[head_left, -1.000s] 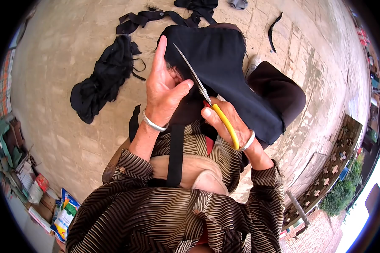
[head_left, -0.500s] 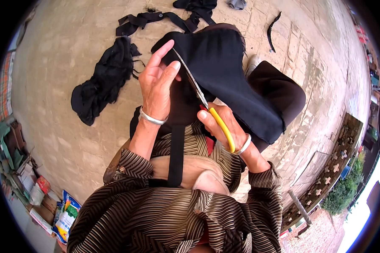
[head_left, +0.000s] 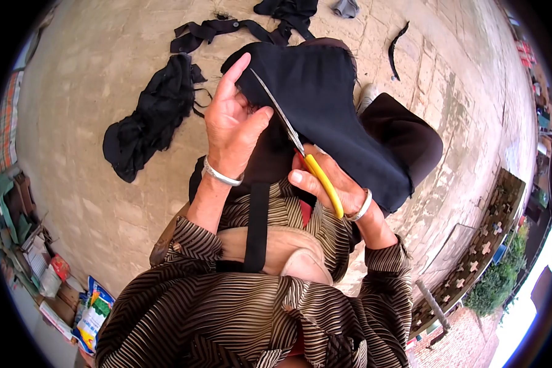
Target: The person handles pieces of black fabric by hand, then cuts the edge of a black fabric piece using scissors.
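My right hand (head_left: pixel 330 179) grips a pair of scissors (head_left: pixel 321 182) with yellow-covered handles, the fingers wrapped around them. Their long metal blades point up and left, lying over a piece of black cloth (head_left: pixel 310 86) spread across my lap. Beside the cloth's frayed left edge is my left hand (head_left: pixel 230 126), its index finger stretched out and its thumb apart near the blades. Its other fingers are partly hidden, and I see nothing held in it. Each wrist carries a silver bangle.
A crumpled black cloth (head_left: pixel 150 119) lies on the paved ground to the left. Black strips with buttons (head_left: pixel 205 32) lie ahead, and a thin black scrap (head_left: pixel 397 50) is at the upper right. Bags and boxes (head_left: pixel 95 316) stand at the lower left; a patterned low wall (head_left: pixel 472 260) runs along the right.
My left thumb has moved right and down, toward the blades, and the gap to the index finger has widened. The scissors and right hand have shifted only slightly.
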`<act>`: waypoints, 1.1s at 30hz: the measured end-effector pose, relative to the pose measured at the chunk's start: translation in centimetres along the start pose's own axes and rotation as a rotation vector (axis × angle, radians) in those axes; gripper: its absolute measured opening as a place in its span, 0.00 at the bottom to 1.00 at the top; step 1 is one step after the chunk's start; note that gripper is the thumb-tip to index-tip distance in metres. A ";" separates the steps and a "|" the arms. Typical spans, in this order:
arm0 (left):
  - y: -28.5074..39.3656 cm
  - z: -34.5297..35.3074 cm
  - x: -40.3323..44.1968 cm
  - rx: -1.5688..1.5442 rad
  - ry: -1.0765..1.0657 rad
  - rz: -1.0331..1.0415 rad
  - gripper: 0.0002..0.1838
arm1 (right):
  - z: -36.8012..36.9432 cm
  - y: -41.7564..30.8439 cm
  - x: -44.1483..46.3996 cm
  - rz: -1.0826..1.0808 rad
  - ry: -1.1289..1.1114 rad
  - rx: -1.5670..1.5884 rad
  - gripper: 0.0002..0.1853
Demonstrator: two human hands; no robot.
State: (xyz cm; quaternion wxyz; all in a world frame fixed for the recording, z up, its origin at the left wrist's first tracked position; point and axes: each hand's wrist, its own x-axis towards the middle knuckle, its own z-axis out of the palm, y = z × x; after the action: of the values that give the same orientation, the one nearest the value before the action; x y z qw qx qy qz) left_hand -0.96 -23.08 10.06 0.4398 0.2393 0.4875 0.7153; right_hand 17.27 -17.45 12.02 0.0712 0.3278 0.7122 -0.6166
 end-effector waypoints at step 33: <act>0.5 -0.1 -0.4 0.015 -0.023 0.042 0.48 | 0.0 -1.7 1.1 0.006 0.088 0.035 0.33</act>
State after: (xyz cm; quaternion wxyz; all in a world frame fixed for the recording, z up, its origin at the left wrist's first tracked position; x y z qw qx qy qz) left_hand -1.02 -23.57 10.52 0.4286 0.2611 0.4825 0.7178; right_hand 15.50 -17.08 12.85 0.0359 0.3581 0.7028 -0.6136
